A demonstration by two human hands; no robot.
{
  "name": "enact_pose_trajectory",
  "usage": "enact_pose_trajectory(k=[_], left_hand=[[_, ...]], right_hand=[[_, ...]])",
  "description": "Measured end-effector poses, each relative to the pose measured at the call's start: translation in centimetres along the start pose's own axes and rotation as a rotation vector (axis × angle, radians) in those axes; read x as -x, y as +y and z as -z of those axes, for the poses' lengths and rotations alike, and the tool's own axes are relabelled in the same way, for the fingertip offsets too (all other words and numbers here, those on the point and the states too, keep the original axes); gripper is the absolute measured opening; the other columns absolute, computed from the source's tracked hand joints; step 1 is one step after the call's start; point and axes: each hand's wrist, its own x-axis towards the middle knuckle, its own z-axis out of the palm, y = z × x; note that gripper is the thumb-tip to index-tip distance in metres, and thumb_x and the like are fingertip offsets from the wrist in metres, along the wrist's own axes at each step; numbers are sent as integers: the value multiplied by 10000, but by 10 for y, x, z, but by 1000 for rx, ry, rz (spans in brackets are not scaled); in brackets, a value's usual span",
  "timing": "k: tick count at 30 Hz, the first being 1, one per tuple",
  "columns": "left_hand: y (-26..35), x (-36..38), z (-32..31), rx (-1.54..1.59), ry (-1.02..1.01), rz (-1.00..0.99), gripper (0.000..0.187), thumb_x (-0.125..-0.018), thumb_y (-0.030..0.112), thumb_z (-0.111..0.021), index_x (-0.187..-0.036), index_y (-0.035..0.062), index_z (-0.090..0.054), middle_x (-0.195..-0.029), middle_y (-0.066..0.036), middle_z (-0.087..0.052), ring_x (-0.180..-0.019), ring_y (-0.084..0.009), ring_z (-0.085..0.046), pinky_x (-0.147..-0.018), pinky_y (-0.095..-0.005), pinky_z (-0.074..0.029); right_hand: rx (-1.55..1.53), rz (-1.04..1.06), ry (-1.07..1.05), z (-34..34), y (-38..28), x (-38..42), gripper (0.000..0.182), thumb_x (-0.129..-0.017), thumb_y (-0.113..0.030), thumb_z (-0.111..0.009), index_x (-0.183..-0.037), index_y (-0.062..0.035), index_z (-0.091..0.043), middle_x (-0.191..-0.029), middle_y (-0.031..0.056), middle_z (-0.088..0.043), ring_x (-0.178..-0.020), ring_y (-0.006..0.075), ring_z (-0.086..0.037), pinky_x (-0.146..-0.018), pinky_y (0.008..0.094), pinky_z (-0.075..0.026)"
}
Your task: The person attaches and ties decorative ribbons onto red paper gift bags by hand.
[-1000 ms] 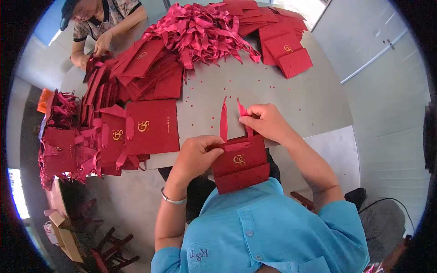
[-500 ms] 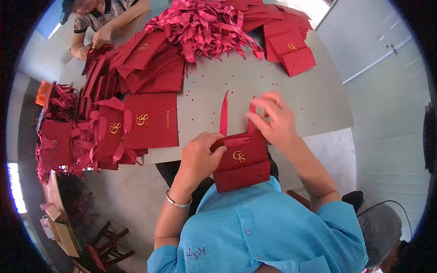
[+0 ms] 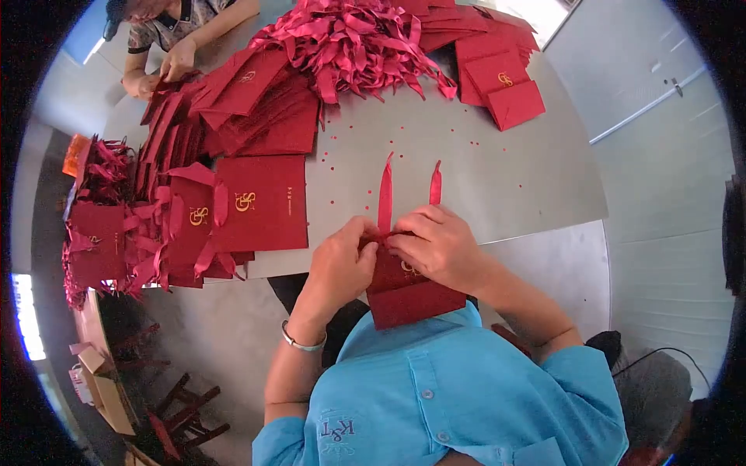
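The small red bag (image 3: 416, 304) is projecting past the tabletop's (image 3: 548, 179) near edge. The left hand (image 3: 342, 255) is clamping thumb and finger on its upper corner; the right fingers are bunching together at its mouth, but the right hand (image 3: 435, 247) is hiding whether they are gripping the ribbon (image 3: 436, 185). Good handling is calling for a firm hold and untwisted ribbon. Bags (image 3: 268, 217) are crowding the left edge; a ribbon heap (image 3: 350, 50) is blocking the far edge.

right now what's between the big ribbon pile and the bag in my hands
The head view shows scattered red bits on the grey table, plus two ribbon ends sticking out from the bag.
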Motion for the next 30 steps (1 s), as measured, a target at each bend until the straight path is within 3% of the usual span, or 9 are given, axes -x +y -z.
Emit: enact_pose_trajectory(k=[10,17,20,22,23,25,26,28,30], left_hand=[[3,0,-5,-20,72,-55,143,-844,59,-587,-969,-3,-614,-848,-172,-674,-762,-272,-675,-698,-348,-521],[-1,-1,-8,-64,111,-108,134,-831,48,-599,-956,1,-608,-831,-166,-665,-733,-243,-665,-668,-335,-515],[3,0,-7,-84,116,-109,119,-829,42,-599,-939,-2,-609,-813,-161,-662,-721,-243,-660,-651,-332,-512],[4,3,-10,-56,141,-106,112,-823,35,-602,-928,-2,-611,-828,-160,-658,-727,-255,-658,-647,-336,-512],[5,3,-10,-33,166,-106,104,-817,29,-604,-917,-2,-614,-842,-158,-654,-733,-267,-655,-644,-339,-512],[7,4,-11,-64,208,-166,104,-809,21,-608,-910,0,-617,-867,-157,-649,-747,-277,-654,-645,-343,-514],[8,4,-12,-98,254,-224,104,-801,13,-612,-904,3,-620,-892,-155,-644,-760,-287,-652,-645,-346,-517],[11,2,-12,-81,236,-232,111,-792,5,-611,-902,3,-621,-910,-158,-639,-773,-301,-649,-652,-357,-522],[11,2,-12,-69,224,-235,118,-784,-3,-611,-900,4,-623,-929,-161,-633,-786,-316,-647,-659,-368,-527]], right_hand=[[-145,81,43,-8,13,2,164,-656,-135,-711,-789,-77,-634,-960,35,-603,-861,210,-585,-740,341,-509],[-215,49,-9,-6,18,2,166,-683,-147,-741,-802,-91,-640,-998,45,-609,-895,214,-597,-752,335,-513],[-272,-77,160,11,19,0,164,-734,-123,-756,-851,-58,-660,-928,64,-628,-773,245,-600,-682,338,-511],[-321,-579,216,21,32,9,149,-809,-157,-724,-797,-23,-660,-803,85,-630,-679,238,-604,-626,334,-497],[-317,-581,217,27,39,11,149,-809,-157,-724,-797,-23,-660,-803,85,-630,-679,238,-604,-626,334,-497],[-286,-889,-220,39,48,12,236,-818,-208,-717,-751,10,-657,-683,113,-615,-599,207,-602,-568,331,-477],[-280,-893,-215,37,46,9,236,-818,-208,-717,-751,10,-657,-683,113,-615,-599,207,-602,-568,331,-477],[-224,-766,-279,31,39,-6,342,-792,-374,-690,-693,-47,-678,-705,147,-651,-690,291,-650,-647,408,-505],[-217,-840,-371,37,35,-21,341,-778,-389,-697,-709,-55,-684,-739,144,-666,-705,287,-658,-655,406,-508]])
